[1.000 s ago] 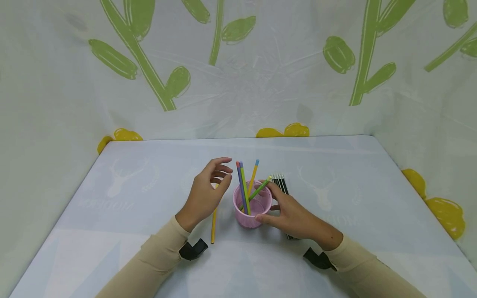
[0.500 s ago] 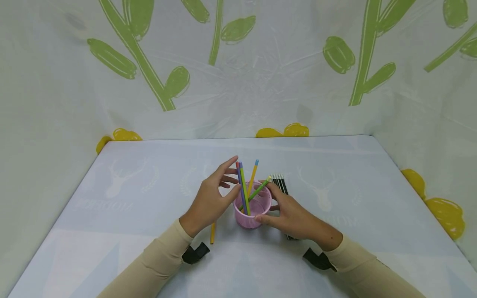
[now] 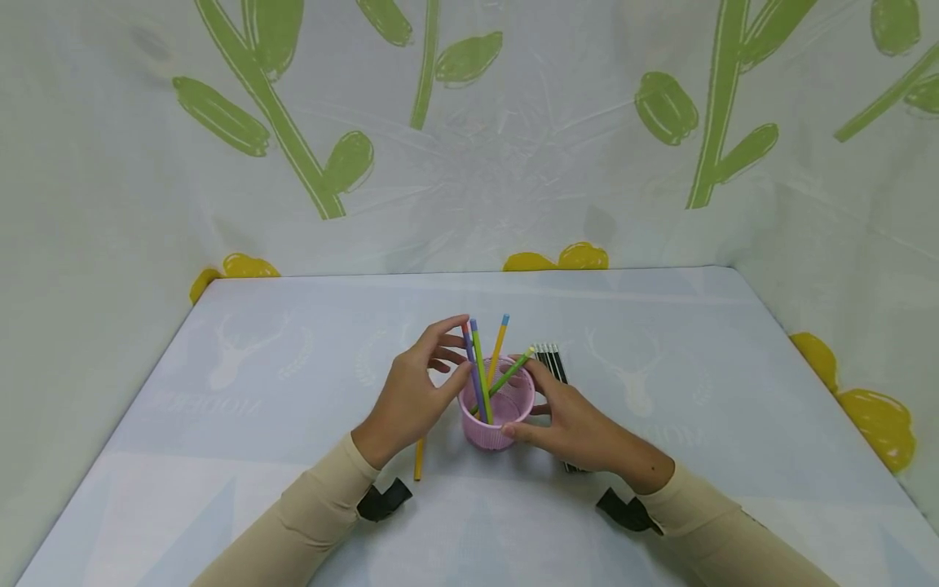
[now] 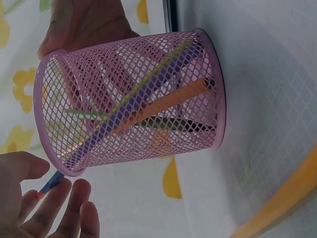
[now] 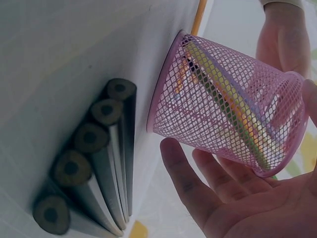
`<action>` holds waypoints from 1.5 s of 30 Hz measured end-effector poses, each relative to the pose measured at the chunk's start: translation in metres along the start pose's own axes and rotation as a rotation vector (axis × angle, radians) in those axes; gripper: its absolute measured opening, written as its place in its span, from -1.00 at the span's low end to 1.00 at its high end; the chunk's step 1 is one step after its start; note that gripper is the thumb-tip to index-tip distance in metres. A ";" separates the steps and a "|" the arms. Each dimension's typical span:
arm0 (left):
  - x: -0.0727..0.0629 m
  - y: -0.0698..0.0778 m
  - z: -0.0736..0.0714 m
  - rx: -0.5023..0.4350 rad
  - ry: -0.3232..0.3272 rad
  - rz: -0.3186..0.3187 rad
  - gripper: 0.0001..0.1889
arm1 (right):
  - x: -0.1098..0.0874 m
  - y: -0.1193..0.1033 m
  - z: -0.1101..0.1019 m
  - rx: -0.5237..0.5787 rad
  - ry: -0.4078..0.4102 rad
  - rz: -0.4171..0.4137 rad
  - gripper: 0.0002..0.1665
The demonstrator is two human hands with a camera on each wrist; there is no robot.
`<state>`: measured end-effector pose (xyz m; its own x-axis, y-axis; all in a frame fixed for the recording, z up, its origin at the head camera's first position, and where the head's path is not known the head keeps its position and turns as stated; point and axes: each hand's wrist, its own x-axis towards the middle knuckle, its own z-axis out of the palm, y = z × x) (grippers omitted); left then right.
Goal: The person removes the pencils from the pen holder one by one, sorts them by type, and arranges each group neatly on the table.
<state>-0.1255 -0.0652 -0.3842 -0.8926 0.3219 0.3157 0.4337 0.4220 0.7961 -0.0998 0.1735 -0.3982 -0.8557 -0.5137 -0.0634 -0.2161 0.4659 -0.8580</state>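
Observation:
A pink mesh pencil cup [image 3: 487, 438] stands upright on the table, holding several coloured pencils. My right hand [image 3: 579, 424] holds it from the right, thumb at the front rim and fingers round the far side, as the right wrist view also shows. My left hand [image 3: 414, 387] is at the cup's left, thumb and fingers curled about the upper end of a purple pencil with a red tip [image 3: 473, 371]. In the left wrist view that purple pencil [image 4: 52, 182] passes between the thumb and fingers. A yellow-green pencil [image 3: 480, 367], a yellow pencil [image 3: 499, 342] and a green pencil [image 3: 513, 371] lean beside it.
A yellow pencil [image 3: 419, 461] lies on the table left of the cup, partly under the left hand. Several black pencils [image 5: 91, 139] lie side by side at the cup's right, partly behind the right hand. Printed cloth walls stand round the table [image 3: 645, 326].
My left hand has moved right, from beside the cup to the purple pencil's upper end, and that end has shifted slightly left. My right hand has stayed on the cup.

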 end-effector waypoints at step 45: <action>-0.001 0.011 -0.017 -0.080 0.251 0.148 -0.49 | 0.001 -0.001 0.000 0.005 -0.004 -0.005 -0.01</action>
<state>-0.1225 -0.0752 -0.3672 -0.8274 0.1510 0.5409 0.5589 0.3149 0.7671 -0.1001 0.1726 -0.3970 -0.8528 -0.5187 -0.0605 -0.2186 0.4597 -0.8607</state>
